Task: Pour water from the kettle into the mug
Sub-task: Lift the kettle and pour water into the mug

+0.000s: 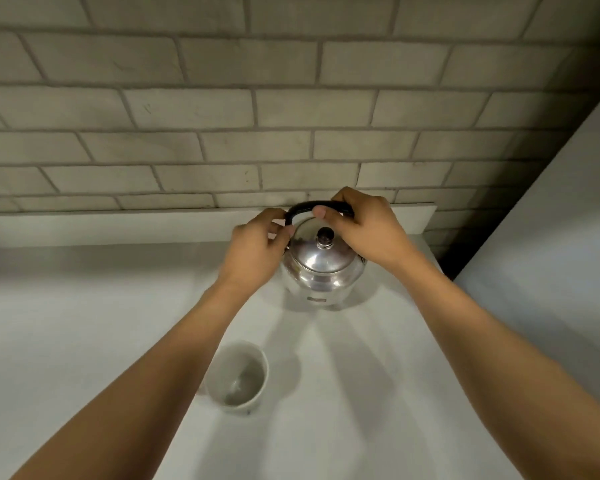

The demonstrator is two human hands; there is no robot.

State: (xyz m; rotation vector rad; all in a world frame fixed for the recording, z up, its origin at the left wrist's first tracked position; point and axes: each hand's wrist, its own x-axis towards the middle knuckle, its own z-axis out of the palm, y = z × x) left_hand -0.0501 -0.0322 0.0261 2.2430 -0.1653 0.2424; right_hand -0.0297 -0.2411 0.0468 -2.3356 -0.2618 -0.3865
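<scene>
A shiny metal kettle with a black knob on its lid and a black arched handle stands upright on the white counter, close to the back wall. My right hand is wrapped around the top of the handle. At the handle's left end, my left hand has its fingers curled on the handle and the kettle's side. A white mug sits upright nearer to me, partly behind my left forearm; it looks empty inside.
A grey brick-pattern wall rises just behind the kettle, with a low white ledge along its foot. A white vertical panel closes off the counter on the right.
</scene>
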